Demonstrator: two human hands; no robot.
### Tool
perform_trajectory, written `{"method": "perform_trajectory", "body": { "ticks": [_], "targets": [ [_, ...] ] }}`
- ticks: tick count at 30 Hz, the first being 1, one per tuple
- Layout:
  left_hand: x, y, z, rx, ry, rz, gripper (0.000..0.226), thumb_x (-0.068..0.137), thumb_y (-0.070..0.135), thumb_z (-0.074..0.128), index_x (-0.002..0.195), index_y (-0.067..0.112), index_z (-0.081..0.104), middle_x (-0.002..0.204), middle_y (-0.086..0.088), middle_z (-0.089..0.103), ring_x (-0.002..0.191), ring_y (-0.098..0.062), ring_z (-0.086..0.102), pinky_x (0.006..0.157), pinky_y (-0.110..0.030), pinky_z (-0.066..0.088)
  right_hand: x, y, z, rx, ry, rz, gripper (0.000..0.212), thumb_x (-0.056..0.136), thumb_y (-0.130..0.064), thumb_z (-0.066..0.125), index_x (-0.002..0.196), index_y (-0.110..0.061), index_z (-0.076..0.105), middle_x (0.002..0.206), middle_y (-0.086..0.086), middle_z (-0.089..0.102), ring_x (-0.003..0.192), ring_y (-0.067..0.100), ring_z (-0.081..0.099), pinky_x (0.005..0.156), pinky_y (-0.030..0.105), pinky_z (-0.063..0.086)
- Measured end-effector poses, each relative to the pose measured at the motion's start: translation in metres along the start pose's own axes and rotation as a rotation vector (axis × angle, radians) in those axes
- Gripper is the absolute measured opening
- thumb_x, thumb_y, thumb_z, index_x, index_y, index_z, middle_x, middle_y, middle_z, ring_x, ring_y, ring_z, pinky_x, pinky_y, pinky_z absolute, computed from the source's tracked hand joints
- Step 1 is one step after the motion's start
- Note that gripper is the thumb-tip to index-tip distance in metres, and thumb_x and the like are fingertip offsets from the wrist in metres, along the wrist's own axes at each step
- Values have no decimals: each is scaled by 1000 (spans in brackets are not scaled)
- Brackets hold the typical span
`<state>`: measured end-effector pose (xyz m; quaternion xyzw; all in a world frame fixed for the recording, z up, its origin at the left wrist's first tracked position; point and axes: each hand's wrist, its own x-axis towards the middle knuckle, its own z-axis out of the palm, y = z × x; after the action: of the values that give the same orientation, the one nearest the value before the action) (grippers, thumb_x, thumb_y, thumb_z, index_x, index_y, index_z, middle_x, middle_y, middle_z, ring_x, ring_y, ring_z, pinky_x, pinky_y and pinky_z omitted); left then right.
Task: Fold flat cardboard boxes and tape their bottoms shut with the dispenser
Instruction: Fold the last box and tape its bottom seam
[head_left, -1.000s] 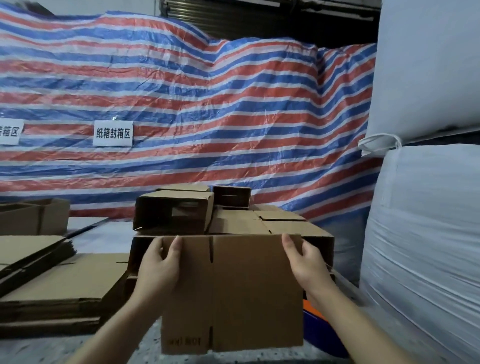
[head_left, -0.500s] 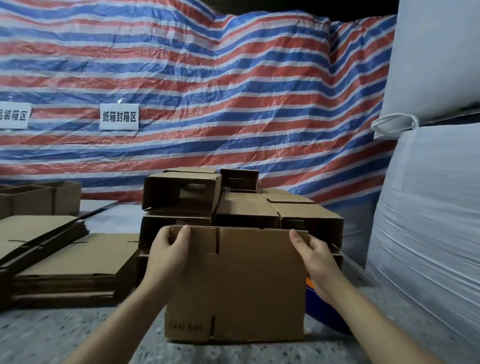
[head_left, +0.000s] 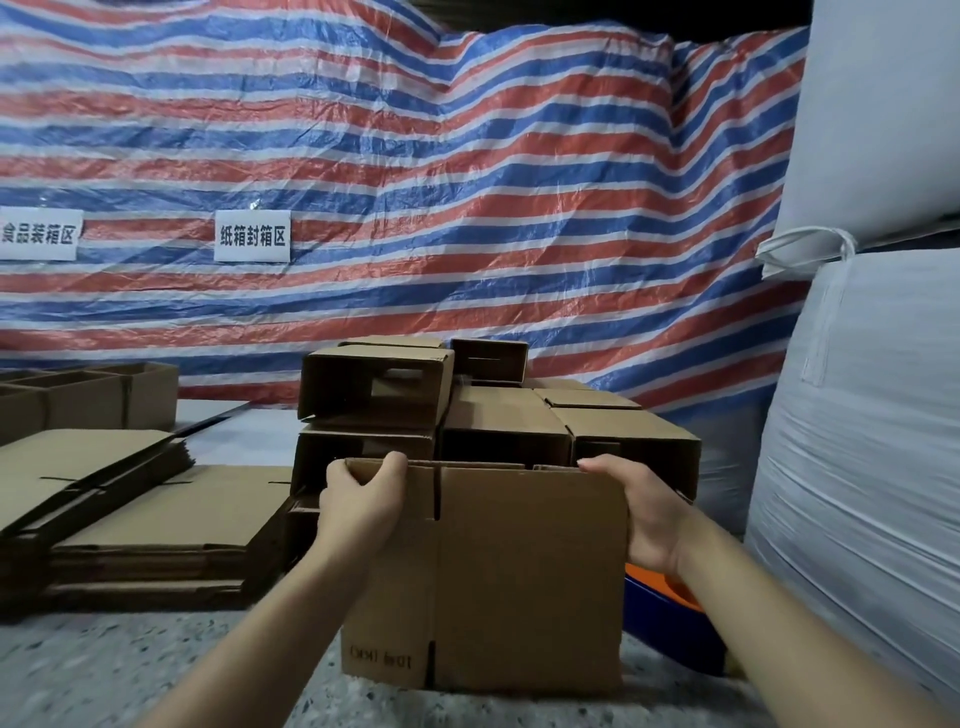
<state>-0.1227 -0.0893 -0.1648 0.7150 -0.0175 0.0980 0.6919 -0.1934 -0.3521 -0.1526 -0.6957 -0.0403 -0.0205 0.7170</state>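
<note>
Right now the person's left hand (head_left: 363, 499) curls over the top left corner of the cardboard box (head_left: 524, 577), fingers hooked over the upper edge and thumb side against the near face. Across from it, the right hand (head_left: 649, 514) grips the top right corner, its fingertips over the rim and the palm wrapped round the box's right side. Between the two hands the box stands upright on the speckled floor (head_left: 104, 670), its near face showing a vertical slit between two flaps and mirrored print low down near the left.

Just behind it sits a pile of opened boxes (head_left: 498, 421), some lying on their sides with their open ends facing this way. To the left, stacks of flat cardboard (head_left: 156, 514) lie on the floor, one leaning across another. Low on the right, partly hidden by the right forearm, is a blue and orange object (head_left: 660, 597); I cannot tell what it is. Big white sacks (head_left: 872, 415) fill the right side. Behind everything hangs a red, white and blue striped tarp (head_left: 467, 208) with two white signs (head_left: 252, 235) on it.
</note>
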Motion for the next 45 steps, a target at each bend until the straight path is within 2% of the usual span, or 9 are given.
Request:
{"method": "perform_trajectory", "body": {
  "ticks": [5, 9, 11, 14, 19, 24, 28, 36, 45],
  "targets": [
    [-11, 0, 14, 10, 94, 9, 81, 88, 57, 60, 151, 23, 21, 143, -11, 37, 128, -34, 40, 104, -55, 41, -7, -5, 9, -11, 46, 26, 41, 91, -48, 53, 88, -11, 71, 87, 8, 67, 80, 18, 67, 77, 38, 52],
    [-7, 14, 10, -85, -69, -36, 47, 96, 36, 47, 137, 17, 37, 118, -13, 56, 99, -26, 54, 71, -34, 45, -12, -5, 23, -84, 213, 17, 45, 102, -47, 44, 89, -11, 68, 84, 7, 71, 82, 20, 68, 78, 38, 50],
    [13, 10, 5, -112, -202, 30, 42, 102, 11, 40, 144, 3, 39, 136, -22, 52, 110, -32, 52, 61, -26, 43, -13, -5, 33, -110, 361, -55, 47, 105, -47, 40, 89, -12, 67, 78, 5, 71, 77, 18, 68, 73, 35, 50],
    [18, 32, -1, -428, -288, -85, 47, 104, -1, 31, 150, -6, 23, 154, -25, 32, 138, -31, 38, 99, -20, 36, -15, -5, 47, -116, 512, -182, 47, 107, -44, 36, 92, -11, 67, 77, 9, 69, 71, 17, 67, 68, 33, 53],
    [-16, 21, -10, -228, -544, -169, 34, 95, 37, 43, 102, 9, 60, 65, -6, 65, 53, -16, 62, 53, -27, 51, -22, 8, 62, -121, 558, -218, 44, 107, -48, 34, 111, -18, 66, 107, 13, 70, 106, 28, 65, 101, 52, 51],
    [-14, 12, -6, -262, -517, -271, 36, 92, 42, 46, 96, 10, 59, 65, -7, 64, 53, -17, 62, 58, -28, 49, -21, 25, 60, 26, 472, -167, 63, 99, -68, 32, 142, -27, 53, 138, 5, 62, 128, 26, 57, 108, 55, 44],
    [-12, 10, -4, -242, -437, -307, 39, 90, 46, 49, 98, 9, 59, 65, -8, 65, 60, -21, 61, 65, -33, 47, -20, 21, 38, 212, 444, -53, 62, 100, -67, 29, 119, -22, 68, 97, 7, 79, 88, 22, 76, 70, 38, 53],
    [-12, 4, 0, -325, -458, -256, 61, 96, 55, 40, 76, 10, 76, 66, -9, 68, 54, -19, 66, 51, -25, 52, -7, 40, 37, 272, 300, -43, 55, 82, -64, 53, 69, -18, 80, 73, 8, 74, 65, 21, 73, 58, 30, 56],
    [-22, -4, 2, -385, -451, -179, 30, 96, 24, 57, 78, 8, 74, 61, -8, 67, 46, -17, 63, 40, -23, 49, -2, 49, 37, 374, 311, -102, 60, 88, -63, 48, 73, -15, 80, 80, 13, 74, 70, 27, 74, 55, 33, 59]
  ]
}}
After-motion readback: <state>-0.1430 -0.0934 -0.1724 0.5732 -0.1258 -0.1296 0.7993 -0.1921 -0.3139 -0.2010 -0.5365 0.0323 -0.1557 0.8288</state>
